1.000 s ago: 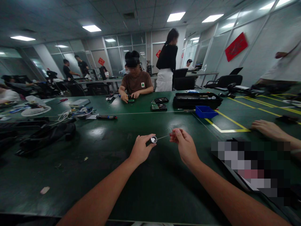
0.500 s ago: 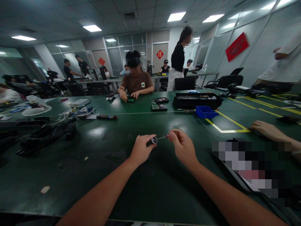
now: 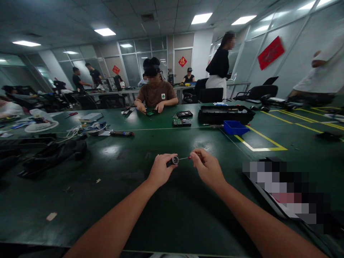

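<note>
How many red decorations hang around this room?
3: a large decoration on the right wall, a diamond on the back door, and a smaller one farther left. Others may be hidden.

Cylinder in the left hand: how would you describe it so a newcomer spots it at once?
Start at the big green table and come to its near side. There the left hand grips a dark cylinder, its body partly hidden. Its round, silver-rimmed end sets it apart from the thin metal shaft beside it, which leads to the right hand.
</note>
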Action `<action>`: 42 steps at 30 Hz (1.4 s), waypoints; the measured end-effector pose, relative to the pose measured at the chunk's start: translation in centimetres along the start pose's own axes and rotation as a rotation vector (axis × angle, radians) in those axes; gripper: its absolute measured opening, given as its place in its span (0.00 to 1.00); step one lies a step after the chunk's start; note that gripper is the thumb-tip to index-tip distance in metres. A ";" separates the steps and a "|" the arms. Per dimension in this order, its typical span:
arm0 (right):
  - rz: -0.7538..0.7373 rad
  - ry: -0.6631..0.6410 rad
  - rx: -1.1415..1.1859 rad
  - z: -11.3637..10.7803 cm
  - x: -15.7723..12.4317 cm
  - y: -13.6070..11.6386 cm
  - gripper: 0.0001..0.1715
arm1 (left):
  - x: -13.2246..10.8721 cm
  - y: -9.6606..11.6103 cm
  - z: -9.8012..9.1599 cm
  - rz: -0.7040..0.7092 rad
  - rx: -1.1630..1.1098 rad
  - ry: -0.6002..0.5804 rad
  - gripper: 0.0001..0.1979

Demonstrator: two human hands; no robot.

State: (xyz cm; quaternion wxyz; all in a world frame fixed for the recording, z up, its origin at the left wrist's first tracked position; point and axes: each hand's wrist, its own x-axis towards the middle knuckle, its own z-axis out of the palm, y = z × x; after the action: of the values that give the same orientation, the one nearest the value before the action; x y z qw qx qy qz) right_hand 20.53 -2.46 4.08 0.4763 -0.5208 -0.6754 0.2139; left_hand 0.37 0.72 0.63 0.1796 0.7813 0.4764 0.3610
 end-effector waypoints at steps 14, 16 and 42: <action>0.191 0.094 0.474 0.9 0.8 1.2 0.17 | 0.2 0.5 -0.2 0.006 -0.007 -0.027 0.20; 0.337 0.134 0.688 0.9 1.2 1.8 0.18 | 0.1 0.6 -0.2 0.046 -0.003 -0.048 0.19; -0.001 0.116 0.183 1.1 -0.1 1.7 0.16 | 0.2 0.3 -0.2 0.036 0.077 -0.054 0.21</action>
State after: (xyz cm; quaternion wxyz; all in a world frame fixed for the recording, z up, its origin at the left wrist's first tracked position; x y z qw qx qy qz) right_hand 20.43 -1.66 2.19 0.5605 -0.4862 -0.6245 0.2440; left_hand 0.47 0.69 1.03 0.1557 0.8055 0.4708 0.3244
